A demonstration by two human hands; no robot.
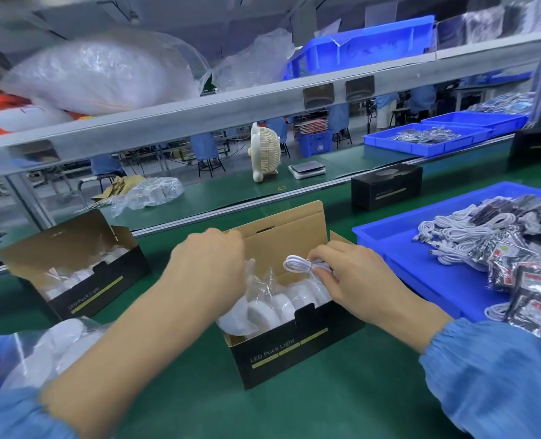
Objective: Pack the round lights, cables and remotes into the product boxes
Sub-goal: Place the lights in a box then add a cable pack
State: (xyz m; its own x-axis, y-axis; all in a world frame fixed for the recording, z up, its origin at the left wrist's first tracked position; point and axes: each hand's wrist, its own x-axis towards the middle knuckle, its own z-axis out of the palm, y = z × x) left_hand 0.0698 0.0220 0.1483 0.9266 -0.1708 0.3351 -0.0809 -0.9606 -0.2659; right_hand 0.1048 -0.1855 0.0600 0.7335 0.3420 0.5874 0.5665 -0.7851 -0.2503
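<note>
Open black LED Puck Light box [289, 350] mid-desk holding bagged round lights [275, 307], right hand [354, 277] pinching coiled white cable [297, 264] above them, left hand [212, 264] fingers curled inside box, grip hidden.

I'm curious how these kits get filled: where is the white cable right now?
In the head view, the white cable is pinched in the right hand, just above the round lights in the open middle box.

A small cream fan [265, 150] stands beside a scale [307, 169].
</note>
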